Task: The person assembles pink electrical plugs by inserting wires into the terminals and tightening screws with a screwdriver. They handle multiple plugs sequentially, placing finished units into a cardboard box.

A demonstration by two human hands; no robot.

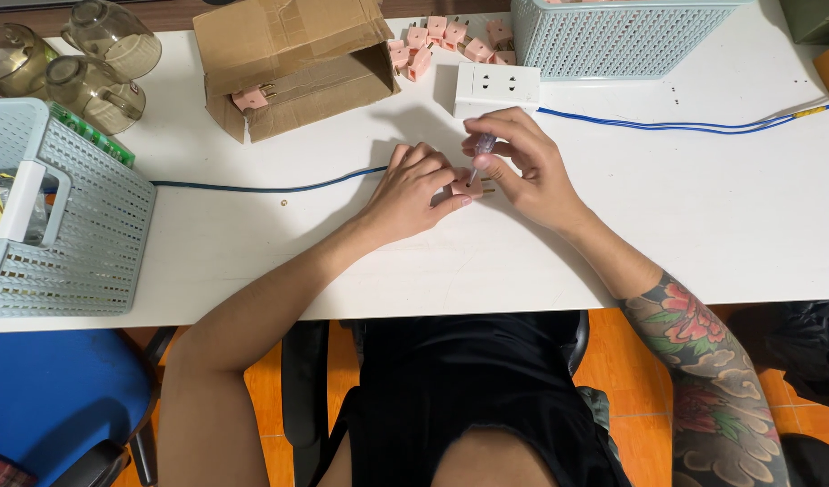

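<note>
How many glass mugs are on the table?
3, all lying at the table's far left corner: one at the edge, one further back, one nearer beside the mesh basket. More may be out of view.

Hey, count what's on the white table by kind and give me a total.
Pink plugs, loose or in the box: about 10, one held by the left hand
Baskets: 2
Glass cups: 3
Cardboard box: 1
White socket: 1
Screwdriver: 1
Total: about 18
</note>
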